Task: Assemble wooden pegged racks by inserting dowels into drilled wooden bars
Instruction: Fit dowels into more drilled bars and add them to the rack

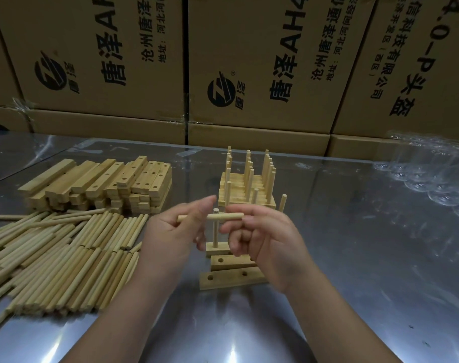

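My left hand [176, 231] and my right hand [265, 237] hold one wooden dowel [223, 217] level between them, a hand at each end. Just behind it, one dowel [215, 229] stands upright in a drilled bar [217, 250] on the table. Two more drilled bars lie in front of that bar: one [232, 262] partly under my right hand, the nearest one [232, 277] with two open holes.
A heap of loose dowels [60, 252] covers the left of the shiny metal table [354, 284]. Stacked drilled bars [102, 184] sit behind it. Finished pegged racks [246, 184] are piled at centre. Cardboard boxes [249, 74] wall the back; clear plastic [432, 174] lies right.
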